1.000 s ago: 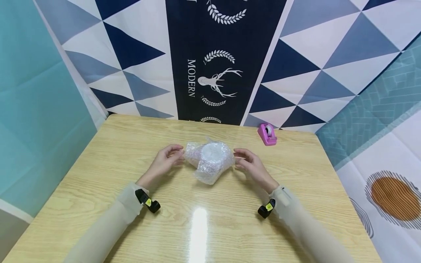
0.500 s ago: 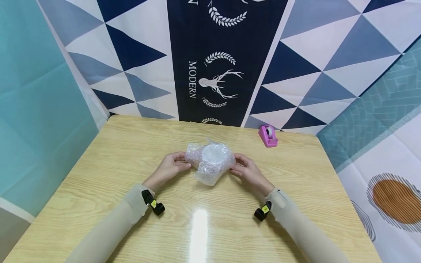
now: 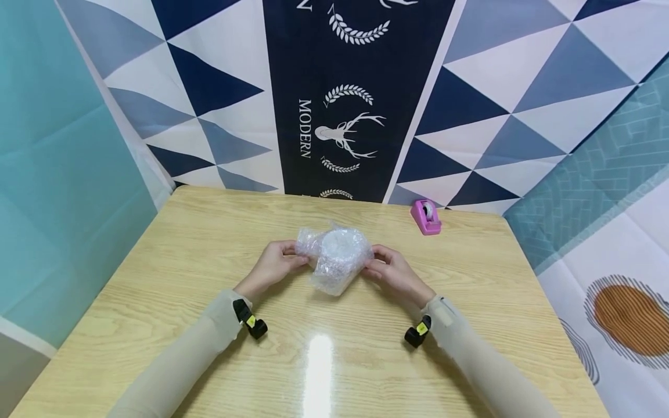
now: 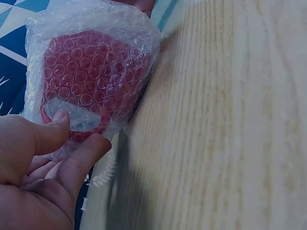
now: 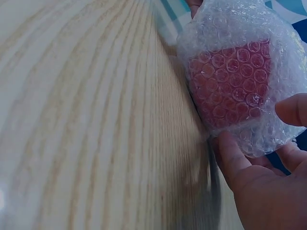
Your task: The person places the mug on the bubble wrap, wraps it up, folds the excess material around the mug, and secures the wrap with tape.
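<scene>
A red, cup-like thing wrapped in clear bubble wrap sits on the wooden table, its round pale top facing up in the head view. In the left wrist view, red shows through the bubbles, with a curved red edge near the thumb. My left hand pinches its left end between thumb and fingers. On the opposite side my right hand holds the wrapping, with the thumb over the side and fingers at its lower edge, as the right wrist view shows. A loose flap of wrap hangs toward me at the front.
A pink tape dispenser with a roll of tape stands at the back right of the table. Behind rises a patterned cloth backdrop, with a teal cloth on the left.
Both hands were apart from the wrapped thing a second ago; they have since closed in from the two sides and taken hold of it. The tape dispenser has stayed put.
</scene>
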Tool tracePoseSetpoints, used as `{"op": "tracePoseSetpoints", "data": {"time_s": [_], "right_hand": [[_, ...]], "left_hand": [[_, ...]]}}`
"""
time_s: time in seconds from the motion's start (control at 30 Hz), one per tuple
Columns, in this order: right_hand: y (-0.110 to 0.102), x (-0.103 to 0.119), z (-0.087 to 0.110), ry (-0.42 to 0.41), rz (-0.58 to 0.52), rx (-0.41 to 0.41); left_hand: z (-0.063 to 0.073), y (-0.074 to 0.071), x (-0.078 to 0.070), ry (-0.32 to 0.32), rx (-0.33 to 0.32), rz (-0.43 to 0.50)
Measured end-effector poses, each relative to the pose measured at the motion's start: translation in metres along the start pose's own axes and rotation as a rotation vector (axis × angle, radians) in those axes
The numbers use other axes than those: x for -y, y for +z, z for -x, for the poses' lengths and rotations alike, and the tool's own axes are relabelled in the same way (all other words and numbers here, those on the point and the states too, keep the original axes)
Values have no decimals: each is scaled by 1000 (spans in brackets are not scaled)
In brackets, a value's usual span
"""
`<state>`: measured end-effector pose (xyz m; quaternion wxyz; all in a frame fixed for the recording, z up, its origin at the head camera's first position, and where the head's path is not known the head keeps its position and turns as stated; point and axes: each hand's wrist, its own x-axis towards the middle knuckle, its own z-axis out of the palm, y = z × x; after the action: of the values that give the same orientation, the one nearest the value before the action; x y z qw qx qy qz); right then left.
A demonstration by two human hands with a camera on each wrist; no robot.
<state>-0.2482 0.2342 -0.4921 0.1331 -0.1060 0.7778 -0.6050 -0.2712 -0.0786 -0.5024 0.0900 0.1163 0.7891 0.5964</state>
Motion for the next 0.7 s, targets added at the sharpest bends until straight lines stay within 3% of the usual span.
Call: {"op": "tracePoseSetpoints", "data": {"time_s": [0.13,0.4,0.53,0.7], "right_hand": [[-1,2,-5,4,9,-20],[-5,4,-17,1,101,-87],[-9,7,-24,13,126,-111],[-15,11,-35,-1,143,-138]], "left_hand": [[-6,-1,-3,-8,19,50],[-23,-5,-9,47,21,-55],[-33,-7,-12,43,24,-99],[-45,-9,-14,9,38,-56]]}}
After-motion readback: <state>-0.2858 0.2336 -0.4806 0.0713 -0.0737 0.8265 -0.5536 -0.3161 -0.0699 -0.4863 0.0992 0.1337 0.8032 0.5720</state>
